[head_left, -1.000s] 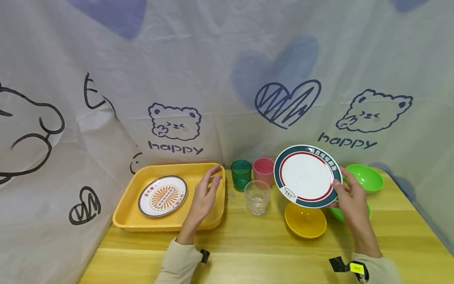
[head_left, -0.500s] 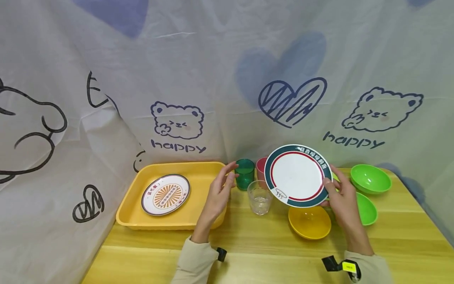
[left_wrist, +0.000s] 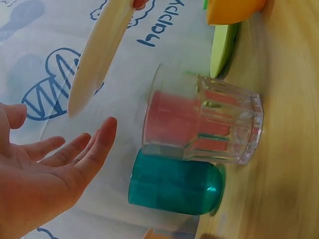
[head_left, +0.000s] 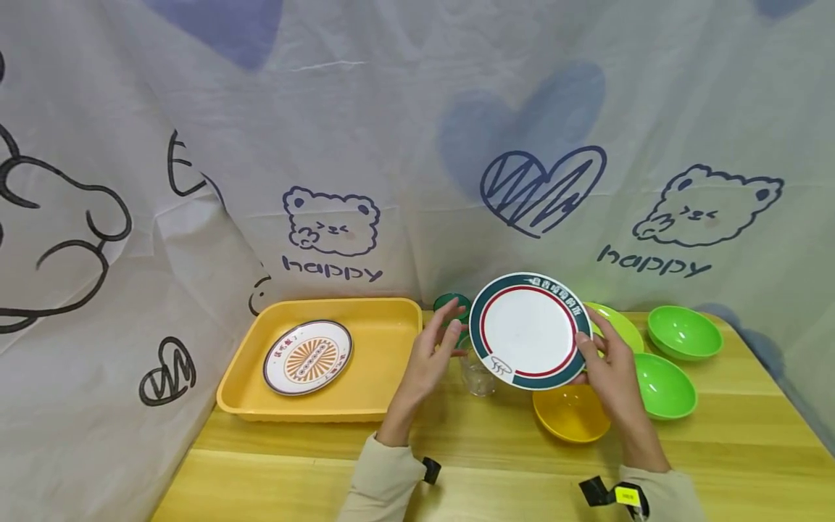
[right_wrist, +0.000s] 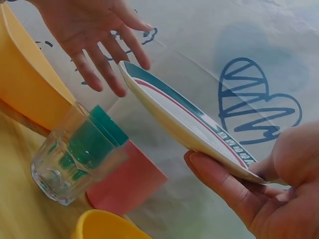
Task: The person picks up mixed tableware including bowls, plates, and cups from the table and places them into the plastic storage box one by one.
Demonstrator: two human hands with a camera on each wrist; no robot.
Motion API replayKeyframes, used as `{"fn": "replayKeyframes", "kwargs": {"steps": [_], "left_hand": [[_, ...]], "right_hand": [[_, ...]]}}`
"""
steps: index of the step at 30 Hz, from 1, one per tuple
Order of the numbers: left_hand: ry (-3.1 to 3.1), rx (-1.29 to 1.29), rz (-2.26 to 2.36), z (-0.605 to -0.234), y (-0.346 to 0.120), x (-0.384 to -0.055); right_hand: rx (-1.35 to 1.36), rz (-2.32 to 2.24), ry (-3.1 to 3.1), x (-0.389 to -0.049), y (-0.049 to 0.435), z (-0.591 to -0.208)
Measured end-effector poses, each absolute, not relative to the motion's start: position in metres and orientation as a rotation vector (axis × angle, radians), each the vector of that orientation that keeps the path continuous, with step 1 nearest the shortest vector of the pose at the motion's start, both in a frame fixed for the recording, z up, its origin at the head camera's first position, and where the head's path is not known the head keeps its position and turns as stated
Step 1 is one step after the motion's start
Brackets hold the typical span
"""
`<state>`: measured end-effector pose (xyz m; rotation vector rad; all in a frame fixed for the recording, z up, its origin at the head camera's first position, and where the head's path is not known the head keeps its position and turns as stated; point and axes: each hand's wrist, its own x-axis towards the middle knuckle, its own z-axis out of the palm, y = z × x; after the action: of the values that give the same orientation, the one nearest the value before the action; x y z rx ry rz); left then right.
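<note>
My right hand (head_left: 613,362) pinches the right edge of a white plate (head_left: 530,330) with a dark green rim and a red ring, tilted in the air above the table. In the right wrist view, the thumb lies on one face of the plate (right_wrist: 174,114) and fingers support the other. My left hand (head_left: 427,359) is held with spread, loosely bent fingers close to the plate's left edge, holding nothing. A gap shows between that hand (left_wrist: 55,164) and the plate (left_wrist: 97,55) in the left wrist view. Another white plate (head_left: 277,366) with an orange sunburst lies in the yellow tray (head_left: 385,355).
Behind the hands stand a clear glass (left_wrist: 229,124), a green cup (left_wrist: 169,181) and a pink cup (right_wrist: 127,179). Rightward sit an orange bowl (head_left: 572,415), two green bowls (head_left: 685,333) and a yellow-green dish (head_left: 616,326). A printed cloth (head_left: 417,145) hangs behind the wooden table (head_left: 261,478).
The right hand has carried the green-rimmed plate leftward. My left hand has moved right, from over the tray to beside the plate. The sunburst plate stays in the tray.
</note>
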<state>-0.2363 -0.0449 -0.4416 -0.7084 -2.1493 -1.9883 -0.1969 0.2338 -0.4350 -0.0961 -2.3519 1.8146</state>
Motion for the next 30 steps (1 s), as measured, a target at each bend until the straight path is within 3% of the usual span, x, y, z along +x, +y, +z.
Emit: {"fn": "replayKeyframes", "kwargs": {"steps": [30], "left_hand": [[-2.236,-0.498,-2.155,-0.443,-0.041,-0.226]], "right_hand": [[0.002,1.938,-2.355,-0.197,0.213,-0.437]]}}
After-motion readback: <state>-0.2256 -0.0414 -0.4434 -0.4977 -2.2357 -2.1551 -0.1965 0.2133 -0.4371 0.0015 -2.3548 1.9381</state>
